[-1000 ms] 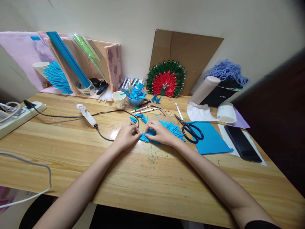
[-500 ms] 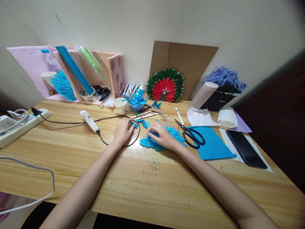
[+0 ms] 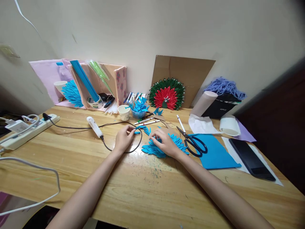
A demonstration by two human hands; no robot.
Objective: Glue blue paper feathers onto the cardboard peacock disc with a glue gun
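My left hand [image 3: 124, 139] pinches a small blue paper petal [image 3: 137, 132] just above the wooden table [image 3: 133, 187], next to a few loose blue petals [image 3: 145, 129]. My right hand [image 3: 165, 142] lies with bent fingers pressed on a fan of blue paper petals [image 3: 152, 149] glued on brown card. A black cord loop [image 3: 138, 144] curves between the two hands.
A white glue gun [image 3: 94, 126] lies left of my hands. Black scissors [image 3: 193, 141] rest on a blue paper sheet [image 3: 214, 154], with a phone [image 3: 252, 159] further right. At the back are a paper cup [image 3: 124, 112], a bowl of blue petals [image 3: 138, 108], markers [image 3: 145, 121], a red-green paper fan [image 3: 166, 94], and a power strip [image 3: 26, 132] at left.
My left hand left the blue fan, moved up-left to the loose petals and picked one up. My right hand stayed on the fan. The camera tilted up.
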